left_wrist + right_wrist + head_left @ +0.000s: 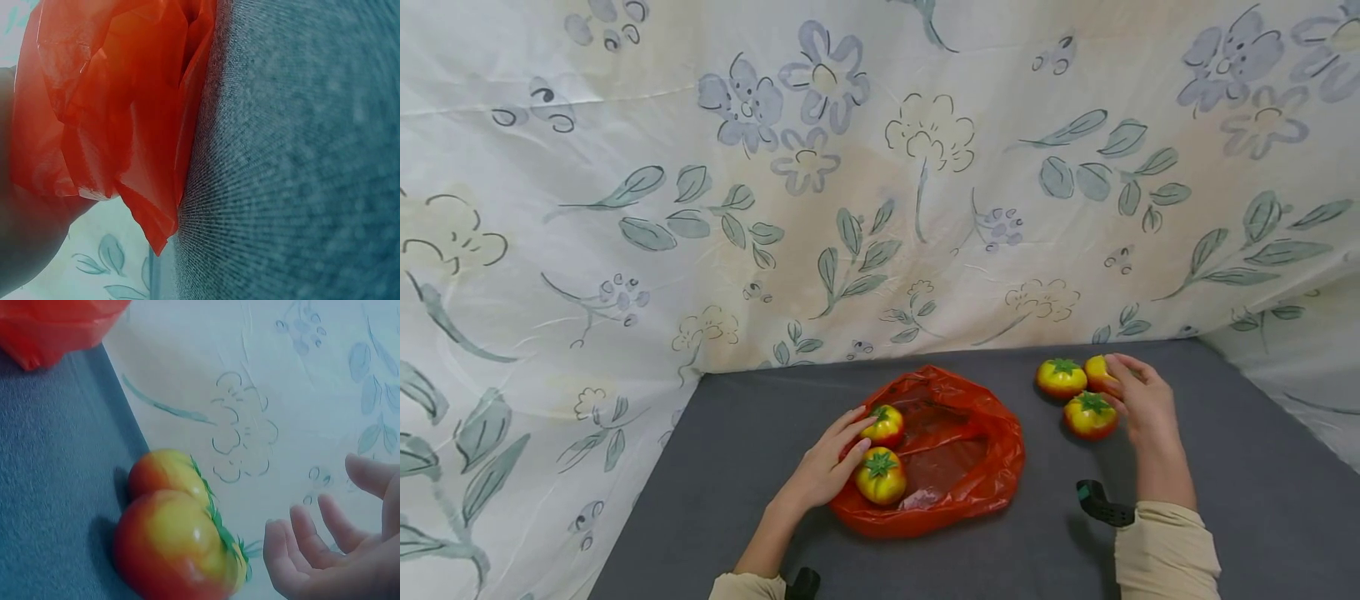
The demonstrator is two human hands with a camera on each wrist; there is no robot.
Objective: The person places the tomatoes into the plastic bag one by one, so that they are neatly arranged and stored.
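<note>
Grey tabletop before us: three tomatoes at right hand, fingers parted; two tomatoes inside red bag at left hand, fingers outstretched.

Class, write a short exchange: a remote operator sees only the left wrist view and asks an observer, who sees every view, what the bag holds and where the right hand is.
Operator: From the left wrist I see only the outside of the bag. What is in it?
Observer: Two tomatoes lie in it, toward its left side.
Operator: And where is the right hand?
Observer: Close to three tomatoes, which lie beyond the right side of the bag.
</note>
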